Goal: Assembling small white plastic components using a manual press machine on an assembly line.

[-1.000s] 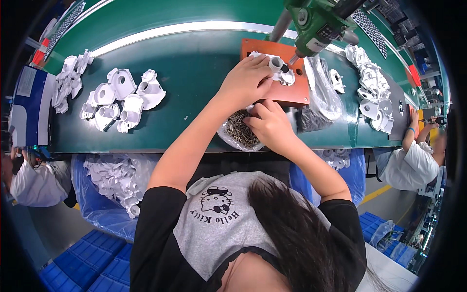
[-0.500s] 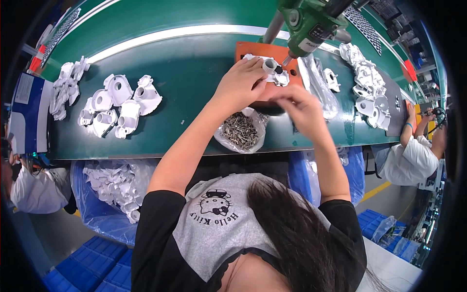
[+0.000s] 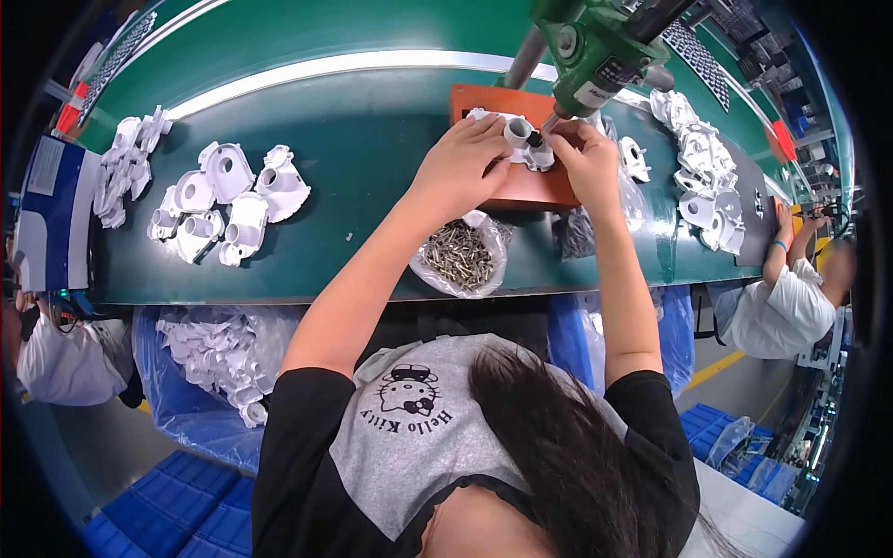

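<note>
A white plastic housing (image 3: 518,130) with a round collar lies on the orange base (image 3: 535,192) of a green bench press (image 3: 595,65). My left hand (image 3: 463,160) grips its left side, fingers over the top edge and thumb at the near side. My right hand (image 3: 588,166) is at its right end, thumb and fingers pinched together by the press's thin tip. What they pinch is too small to make out. A black part (image 3: 535,139) sits beside the collar. Just in front of the base, a clear bag (image 3: 503,265) holds many small metal pins or screws (image 3: 456,251).
More white housings lie at the left (image 3: 228,200) and right (image 3: 712,167) of the green table (image 3: 353,260). A dark bag (image 3: 577,234) lies near my right wrist. Blue-lined bins (image 3: 200,423) stand below the front edge. Co-workers sit on both sides.
My right hand has moved up and left from the base's near side to the housing beside the press tip. My left hand stays on the housing.
</note>
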Demonstrator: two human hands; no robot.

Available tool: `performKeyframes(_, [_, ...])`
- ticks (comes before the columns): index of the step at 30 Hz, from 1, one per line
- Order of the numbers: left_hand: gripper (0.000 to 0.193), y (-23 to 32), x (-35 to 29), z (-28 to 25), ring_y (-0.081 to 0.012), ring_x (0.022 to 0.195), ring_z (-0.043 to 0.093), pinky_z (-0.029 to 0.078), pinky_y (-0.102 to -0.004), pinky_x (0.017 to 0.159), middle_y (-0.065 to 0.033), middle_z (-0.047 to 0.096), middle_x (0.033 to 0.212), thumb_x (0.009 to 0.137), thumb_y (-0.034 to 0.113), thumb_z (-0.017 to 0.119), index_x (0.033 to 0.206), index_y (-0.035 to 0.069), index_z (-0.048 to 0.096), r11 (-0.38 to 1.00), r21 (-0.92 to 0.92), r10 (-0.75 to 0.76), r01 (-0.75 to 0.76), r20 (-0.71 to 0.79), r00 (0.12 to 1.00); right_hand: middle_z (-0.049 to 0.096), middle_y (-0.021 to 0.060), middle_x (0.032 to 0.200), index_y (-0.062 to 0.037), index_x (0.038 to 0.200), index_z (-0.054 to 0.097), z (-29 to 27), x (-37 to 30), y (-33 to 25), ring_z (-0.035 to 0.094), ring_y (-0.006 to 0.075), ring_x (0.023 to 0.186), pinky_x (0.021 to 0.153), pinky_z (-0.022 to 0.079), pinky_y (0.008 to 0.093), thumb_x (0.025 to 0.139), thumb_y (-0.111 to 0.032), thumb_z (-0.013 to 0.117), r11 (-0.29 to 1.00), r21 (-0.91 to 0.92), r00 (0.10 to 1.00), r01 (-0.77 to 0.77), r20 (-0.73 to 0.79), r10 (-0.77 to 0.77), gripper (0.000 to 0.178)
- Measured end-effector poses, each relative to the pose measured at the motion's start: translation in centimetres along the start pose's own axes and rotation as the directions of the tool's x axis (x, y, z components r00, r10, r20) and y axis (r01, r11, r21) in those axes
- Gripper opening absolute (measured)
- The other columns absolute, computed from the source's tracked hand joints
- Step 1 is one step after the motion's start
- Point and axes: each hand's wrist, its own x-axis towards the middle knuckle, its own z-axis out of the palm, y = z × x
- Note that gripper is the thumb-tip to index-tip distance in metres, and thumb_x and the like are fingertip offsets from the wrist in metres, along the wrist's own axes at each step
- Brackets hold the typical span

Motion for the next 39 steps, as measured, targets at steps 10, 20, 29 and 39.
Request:
performKeyframes(10, [0.017, 0.0, 0.0, 0.0, -0.0265, 0.118, 0.048, 0.034, -0.0408, 0.104, -0.0119, 0.058, 0.114, 0.081, 0.017, 0.055, 0.089, 0.003, 0.061, 1.0, 0.007, -0.001, 0.001, 0.007, 1.0, 0.066, 0.0066, 0.072, 0.0042, 0.087, 0.065, 0.4, 0.5, 0.8, 0.059, 0.008, 0.066, 0.062, 0.047, 0.0234, 0.078, -0.008, 0.066, 0.998, -0.004, 0.997, 0.056, -0.059, -0.056, 0.015])
performKeyframes(20, [0.016, -0.1, 0.0, 0.1, -0.0272, 0.118, 0.048, 0.034, -0.0412, 0.104, -0.0122, 0.058, 0.114, 0.081, 0.017, 0.056, 0.089, 0.003, 0.06, 1.0, -0.002, 0.013, -0.013, -0.008, 1.0, 0.065, 0.0037, 0.07, 0.0047, 0.085, 0.064, 0.3, 0.6, 0.6, 0.058, 0.0072, 0.063, 0.061, 0.045, 0.0218, 0.078, -0.008, 0.066, 0.999, 0.048, 1.0, 0.012, -0.008, -0.012, 0.015])
performKeyframes(29, [0.015, 0.3, 0.0, 0.0, -0.0274, 0.117, 0.049, 0.034, -0.0411, 0.103, -0.012, 0.059, 0.113, 0.081, 0.015, 0.056, 0.088, 0.003, 0.06, 1.0, -0.001, 0.011, -0.011, -0.011, 1.0, 0.053, 0.0129, 0.121, -0.007, 0.108, 0.066, -0.1, -1.9, 1.6, 0.051, 0.0223, 0.106, 0.092, 0.04, 0.0315, 0.08, -0.006, 0.061, 0.889, -0.298, 0.937, 0.348, 0.076, -0.341, 0.028])
performKeyframes(39, [0.018, 0.0, 0.0, -0.1, -0.0299, 0.119, 0.047, 0.031, -0.0426, 0.106, -0.0151, 0.057, 0.118, 0.082, 0.017, 0.056, 0.092, 0.002, 0.06, 1.0, -0.016, -0.006, 0.006, 0.034, 0.999, 0.043, 0.0173, 0.131, -0.0098, 0.116, 0.061, 0.3, -4.0, 0.8, 0.037, 0.035, 0.121, 0.1, 0.033, 0.0396, 0.083, -0.011, 0.056, 0.655, -0.609, 0.882, 0.447, 0.177, -0.437, 0.034])
